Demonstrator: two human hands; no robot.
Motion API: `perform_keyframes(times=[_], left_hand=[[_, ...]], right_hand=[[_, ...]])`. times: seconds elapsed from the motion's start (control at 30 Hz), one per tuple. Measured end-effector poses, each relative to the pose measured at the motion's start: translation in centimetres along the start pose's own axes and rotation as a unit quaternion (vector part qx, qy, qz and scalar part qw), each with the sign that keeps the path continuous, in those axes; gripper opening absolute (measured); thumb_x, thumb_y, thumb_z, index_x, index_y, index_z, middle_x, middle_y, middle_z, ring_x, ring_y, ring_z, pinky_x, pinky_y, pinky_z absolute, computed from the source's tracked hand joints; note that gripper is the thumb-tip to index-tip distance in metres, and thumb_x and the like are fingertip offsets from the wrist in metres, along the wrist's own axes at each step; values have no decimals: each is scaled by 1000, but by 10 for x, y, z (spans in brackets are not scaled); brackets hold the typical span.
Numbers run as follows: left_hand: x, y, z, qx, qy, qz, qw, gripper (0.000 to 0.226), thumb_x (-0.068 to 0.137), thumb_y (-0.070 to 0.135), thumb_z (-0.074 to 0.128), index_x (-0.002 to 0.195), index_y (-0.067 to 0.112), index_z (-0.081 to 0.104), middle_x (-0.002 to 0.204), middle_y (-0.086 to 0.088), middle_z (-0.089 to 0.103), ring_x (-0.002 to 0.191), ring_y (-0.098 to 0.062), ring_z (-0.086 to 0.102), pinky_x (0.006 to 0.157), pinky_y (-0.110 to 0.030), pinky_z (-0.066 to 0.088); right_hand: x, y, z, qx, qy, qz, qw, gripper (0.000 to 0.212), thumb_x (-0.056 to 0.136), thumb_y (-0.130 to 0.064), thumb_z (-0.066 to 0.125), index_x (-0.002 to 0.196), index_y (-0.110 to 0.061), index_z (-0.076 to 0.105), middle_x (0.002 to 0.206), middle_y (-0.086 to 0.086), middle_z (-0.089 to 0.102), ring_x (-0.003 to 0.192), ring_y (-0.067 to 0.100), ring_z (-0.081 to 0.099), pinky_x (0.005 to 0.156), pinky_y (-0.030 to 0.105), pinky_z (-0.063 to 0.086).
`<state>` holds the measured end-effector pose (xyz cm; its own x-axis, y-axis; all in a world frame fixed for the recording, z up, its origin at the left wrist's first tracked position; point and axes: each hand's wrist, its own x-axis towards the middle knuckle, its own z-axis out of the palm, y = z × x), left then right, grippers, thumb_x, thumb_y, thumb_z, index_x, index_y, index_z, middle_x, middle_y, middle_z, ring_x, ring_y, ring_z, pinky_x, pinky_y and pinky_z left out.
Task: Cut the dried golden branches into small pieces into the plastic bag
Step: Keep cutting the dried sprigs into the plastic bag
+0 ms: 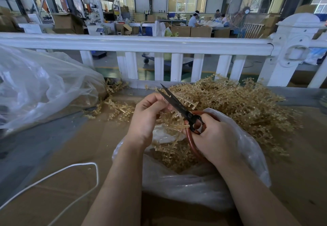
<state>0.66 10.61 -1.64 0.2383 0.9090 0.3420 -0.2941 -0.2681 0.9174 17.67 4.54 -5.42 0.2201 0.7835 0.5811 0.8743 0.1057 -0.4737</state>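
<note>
My left hand (145, 118) pinches a golden branch (170, 121) above the open mouth of a clear plastic bag (191, 185). My right hand (214, 137) grips the red handles of black scissors (178, 104), whose blades point up and left, slightly apart beside my left fingertips. Cut golden pieces (175, 156) lie inside the bag. A large heap of golden branches (238, 102) sits on the table behind and right of the bag.
A big crumpled clear bag (40, 84) lies at the left. Loose branch bits (116, 109) are scattered near it. A white cord (70, 174) loops at the lower left on the brown cardboard tabletop (79, 146). A white fence rail (134, 44) stands behind the table.
</note>
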Motion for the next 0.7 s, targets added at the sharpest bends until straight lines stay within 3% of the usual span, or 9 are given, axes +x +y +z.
perform_keyframes(times=[0.23,0.43,0.57,0.7], left_hand=[[-3,1,3,61,-20,74,995,18,93,-3,57,90,9,69,74,11,68,70,-1,61,68,-11,47],[-1,0,3,75,-33,79,993,18,95,-8,52,95,1,68,82,2,68,78,-6,62,74,-15,48],[-3,0,3,66,-45,79,994,20,96,-7,50,95,4,67,79,8,67,76,-3,60,73,-14,47],[-3,0,3,57,-44,76,995,20,96,-8,49,93,3,65,78,9,66,74,-4,59,73,-15,46]], right_hand=[[-1,-3,-5,-7,8,-16,1000,36,82,-52,71,76,-18,60,61,-9,61,57,10,59,53,36,53],[-1,-4,-6,17,5,-11,1000,39,81,-56,65,79,-17,64,63,-8,64,60,12,62,58,37,55],[-1,-2,-4,21,9,-14,1000,37,83,-50,71,73,-16,61,60,-8,63,58,12,62,56,39,55],[0,-2,-3,29,15,-18,999,40,81,-55,64,72,-16,61,59,-8,62,57,13,61,55,39,54]])
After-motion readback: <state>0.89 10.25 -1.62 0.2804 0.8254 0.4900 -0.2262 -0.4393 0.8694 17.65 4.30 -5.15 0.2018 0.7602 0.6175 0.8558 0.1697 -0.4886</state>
